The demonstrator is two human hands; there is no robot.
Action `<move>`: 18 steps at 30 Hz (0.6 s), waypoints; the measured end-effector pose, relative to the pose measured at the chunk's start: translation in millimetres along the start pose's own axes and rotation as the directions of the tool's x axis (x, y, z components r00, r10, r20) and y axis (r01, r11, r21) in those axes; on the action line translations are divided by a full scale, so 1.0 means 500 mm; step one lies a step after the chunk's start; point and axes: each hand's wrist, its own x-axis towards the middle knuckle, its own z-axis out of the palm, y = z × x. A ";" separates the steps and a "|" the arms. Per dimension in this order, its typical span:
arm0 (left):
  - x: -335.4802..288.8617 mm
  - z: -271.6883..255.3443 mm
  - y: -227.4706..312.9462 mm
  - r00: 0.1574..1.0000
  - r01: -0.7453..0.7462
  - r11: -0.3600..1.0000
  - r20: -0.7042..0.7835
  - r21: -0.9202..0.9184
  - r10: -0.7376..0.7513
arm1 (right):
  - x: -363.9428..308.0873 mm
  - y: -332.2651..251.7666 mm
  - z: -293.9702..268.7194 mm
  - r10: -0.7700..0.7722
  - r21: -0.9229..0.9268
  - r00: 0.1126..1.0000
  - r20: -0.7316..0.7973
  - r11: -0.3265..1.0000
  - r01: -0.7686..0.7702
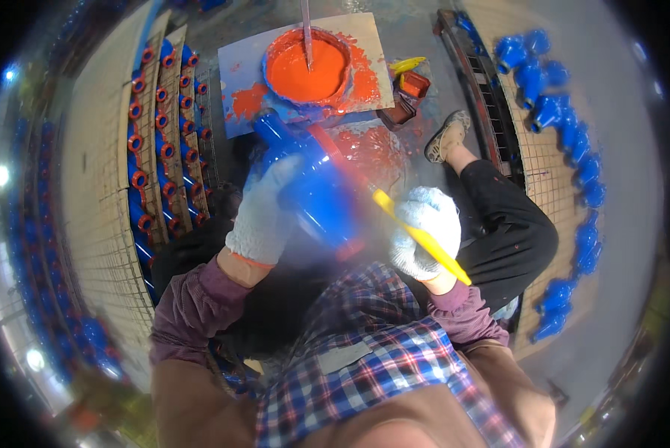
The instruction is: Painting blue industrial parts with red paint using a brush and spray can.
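My left hand (264,213), in a white knit glove, grips a glossy blue pipe fitting (316,194) by its left side, above my lap. Red bands mark the fitting's rims, and a narrower branch points to the upper left. A yellow-handled paintbrush (445,259) is in my right hand (429,224), also gloved, with the fingers wrapped round the handle. The brush's tip reaches toward the fitting's red upper rim; blur hides whether they touch. Beyond the fitting stands a tub (265,73) of orange-red paint with a stick (307,36) in it.
Under the tub lies a paint-splattered board (238,71). Right of it are small paint-stained containers (413,84) and a yellow object (407,65). Racks of blue fittings with red rims (168,149) stand at left. More blue fittings (566,127) line a mesh-topped surface (542,175) at right.
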 end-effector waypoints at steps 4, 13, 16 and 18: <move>0.027 0.003 0.001 0.950 0.310 0.801 0.132 -0.511 -0.283 | -0.014 0.020 -0.010 -0.072 -0.074 0.985 0.160 0.994 0.084; 0.020 0.005 0.032 0.963 0.266 0.835 0.168 -0.481 -0.209 | 0.016 0.008 -0.049 -0.040 -0.051 0.998 0.038 0.998 0.042; 0.012 0.004 0.023 0.985 0.171 0.926 0.072 -0.337 -0.156 | 0.063 0.001 -0.019 0.297 0.104 0.948 -0.111 0.953 -0.286; 0.011 0.000 0.016 0.997 -0.042 0.986 -0.054 0.163 0.052 | 0.102 0.012 0.011 0.361 0.313 0.926 -0.114 0.897 -0.311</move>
